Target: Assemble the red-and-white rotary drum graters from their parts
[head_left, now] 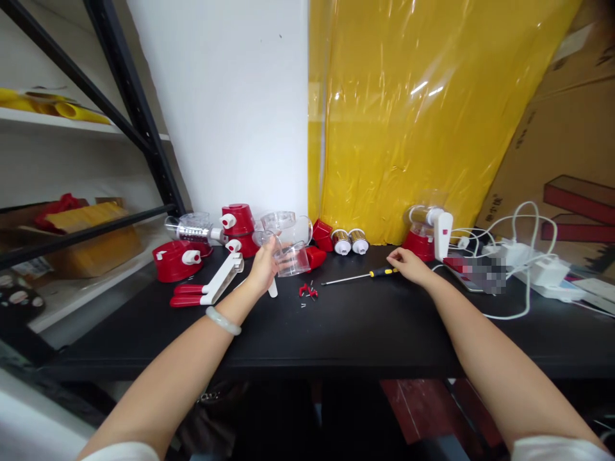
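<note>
My left hand (263, 262) is closed around a clear plastic cup-like part (294, 261) just above the table. At the right, my right hand (409, 265) has its fingers pinched together at the handle end of a screwdriver (346, 279) with a black and yellow grip; its shaft points left. Between the hands lie small red plastic pieces (308, 291) and some tiny screws (303, 305). Left of my left hand rests a white arm-shaped part with red handles (211, 286). More clear plastic parts (278, 221) stand behind that hand.
Red bases (175, 261) and a stacked red housing (237, 219) stand at the back left. Two metal grater drums (350, 242) sit at the back middle. An assembled red-and-white grater (423, 237), a blurred phone-like object (480, 274) and white cables with chargers (542, 269) are at the right.
</note>
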Demonstrator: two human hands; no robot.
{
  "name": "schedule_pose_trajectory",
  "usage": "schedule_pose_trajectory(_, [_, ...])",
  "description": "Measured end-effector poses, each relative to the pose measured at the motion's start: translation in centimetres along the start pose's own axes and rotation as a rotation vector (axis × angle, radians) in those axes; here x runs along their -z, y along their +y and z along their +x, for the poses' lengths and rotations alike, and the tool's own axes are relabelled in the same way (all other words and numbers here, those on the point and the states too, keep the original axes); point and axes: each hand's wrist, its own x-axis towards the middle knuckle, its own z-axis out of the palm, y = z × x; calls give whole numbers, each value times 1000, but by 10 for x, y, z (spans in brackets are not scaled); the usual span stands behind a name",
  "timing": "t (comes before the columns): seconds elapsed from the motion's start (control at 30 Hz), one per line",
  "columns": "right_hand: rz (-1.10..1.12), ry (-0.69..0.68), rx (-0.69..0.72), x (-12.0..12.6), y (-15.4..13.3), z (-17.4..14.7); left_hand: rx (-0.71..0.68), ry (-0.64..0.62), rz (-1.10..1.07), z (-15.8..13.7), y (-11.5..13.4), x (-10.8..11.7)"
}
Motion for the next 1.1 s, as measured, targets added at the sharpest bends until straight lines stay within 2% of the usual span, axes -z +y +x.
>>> schedule_pose_trajectory(0.13, [-99,246,95,20,-14,0,-6,18,24,0,1,0])
schedule_pose_trajectory(0.2, [-188,473,119,35,-20,-2,-7,28,41,0,2,0])
schedule_pose_trajectory(0.27, [-300,755,65,50,-20,-4,-8,30,55,0,1,0])
schedule_pose_trajectory(0.33, [-371,929,-75,60,-15,-7,-11,31,64,1,1,0])
schedule_pose_trajectory(0.37, [-379,917,-165,64,-12,-8,-11,33,66,1,1,0])
schedule_pose_trajectory(0.47, [-371,680,-363,66,-4,-8,-1,35,68,2,0,0])
schedule_pose_trajectory(0.53, [-368,547,-410,64,-3,-8,5,33,64,2,1,-1])
schedule_pose_trajectory(0.63, [-377,443,-405,61,-6,-9,2,38,63,2,1,0])
schedule_pose_trajectory(0.8, [-432,347,-402,64,-12,-12,1,45,73,2,1,0])
schedule_pose_trajectory(0.93, [-485,320,-480,67,-9,-13,-1,47,81,1,1,0])
schedule_pose_trajectory(1.1, [-501,207,-603,65,3,-10,-11,58,103,1,1,-1])
